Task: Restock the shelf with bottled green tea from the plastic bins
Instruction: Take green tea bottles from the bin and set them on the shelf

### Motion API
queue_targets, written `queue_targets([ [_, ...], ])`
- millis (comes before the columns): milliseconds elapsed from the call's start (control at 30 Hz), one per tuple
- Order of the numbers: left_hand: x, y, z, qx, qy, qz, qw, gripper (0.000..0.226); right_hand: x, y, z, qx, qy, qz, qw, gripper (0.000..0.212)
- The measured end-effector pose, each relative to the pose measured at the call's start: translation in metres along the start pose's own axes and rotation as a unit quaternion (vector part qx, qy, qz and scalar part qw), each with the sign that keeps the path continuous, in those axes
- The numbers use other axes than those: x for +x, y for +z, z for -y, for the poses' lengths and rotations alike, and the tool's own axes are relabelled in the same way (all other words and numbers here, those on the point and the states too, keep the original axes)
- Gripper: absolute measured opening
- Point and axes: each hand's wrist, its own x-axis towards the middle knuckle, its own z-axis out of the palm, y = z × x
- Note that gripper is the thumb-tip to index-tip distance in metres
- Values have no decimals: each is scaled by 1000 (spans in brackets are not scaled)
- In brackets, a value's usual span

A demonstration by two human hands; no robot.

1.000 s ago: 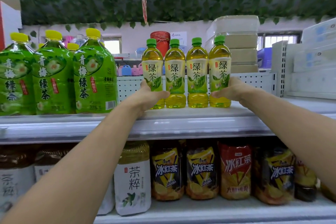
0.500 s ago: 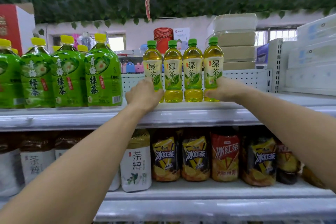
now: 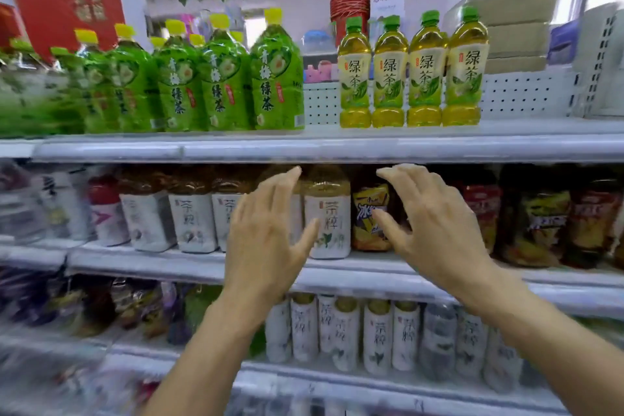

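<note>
Four green tea bottles (image 3: 412, 69) stood in a touching row on the top shelf (image 3: 337, 149), above and slightly right of the hands, each with a green cap and a pale label reading 绿茶. To the upper left of the hands, on the same shelf, stood large green bottles (image 3: 219, 78) with yellow caps, their labels reading 青梅绿茶 (at least three faced the front clearly; those further left were too blurred to count). A red box (image 3: 67, 7) stood behind them.

The left hand (image 3: 266, 240) and the right hand (image 3: 435, 230) were both released, fingers spread and relaxed, holding nothing, raised in front of the middle shelf (image 3: 337, 267). Half a second earlier both hands had been up at the top shelf, pressed against the ends of the four-bottle row; by this moment they had dropped away from it, and the row stood untouched.

Between the hands, a white-labelled bottle (image 3: 327, 216) read 茶粹, and just behind the right hand's thumb a yellow-labelled bottle (image 3: 369, 213) showed 冰. Below the hands, more white-labelled 茶粹 bottles (image 3: 354, 334) lined the lower shelf.
</note>
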Motion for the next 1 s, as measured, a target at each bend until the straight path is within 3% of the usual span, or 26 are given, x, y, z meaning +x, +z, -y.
queue_targets([
  [200,-96,-82,102,86,-42,12,995,58,-31,43,144,47,-34,21,998,56],
  [467,-214,-239,290,213,-129,155,956,74,-59,125,392,121,-65,133,981,64],
  [633,-262,-319,381,254,-173,197,931,75,-59,165,519,156,-75,173,970,64],
  [1000,-334,-401,570,225,-350,207,885,66,-38,285,700,221,-97,262,935,53],
])
